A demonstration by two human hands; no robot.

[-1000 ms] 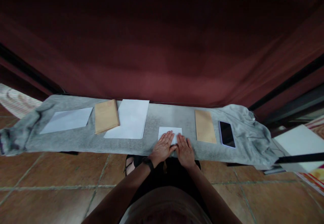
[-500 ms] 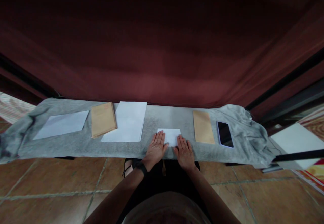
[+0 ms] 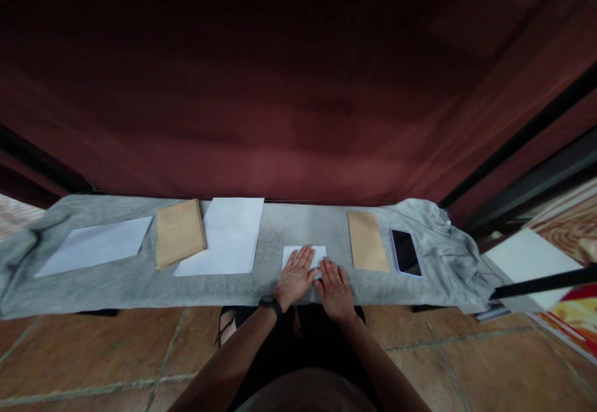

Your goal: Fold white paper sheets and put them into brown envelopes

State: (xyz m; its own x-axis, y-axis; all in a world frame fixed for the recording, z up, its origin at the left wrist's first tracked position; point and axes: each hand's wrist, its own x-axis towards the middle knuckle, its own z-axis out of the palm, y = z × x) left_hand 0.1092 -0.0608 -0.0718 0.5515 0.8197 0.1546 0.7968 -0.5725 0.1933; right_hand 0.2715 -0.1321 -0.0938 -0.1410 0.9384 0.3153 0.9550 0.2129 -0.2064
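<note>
A small white paper [image 3: 319, 252] lies flat on a grey cloth [image 3: 298, 222], its long axis running side to side, partly beneath the person's hands and reaching just beyond them; the left hand [image 3: 295, 280], palm down, fingers extended, covers more of it; the right hand [image 3: 336, 291] lies flat at its right side; neither grips, though whether the thumbs touch cannot be told; white sheets [image 3: 228, 238] lie to the left, a brown envelope [image 3: 367, 241] and phone [image 3: 407, 253] to the right.

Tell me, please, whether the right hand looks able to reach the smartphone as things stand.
Probably yes: the right hand lies open, and only a flat brown envelope sits roughly between it and the smartphone, easy to pass over.
</note>
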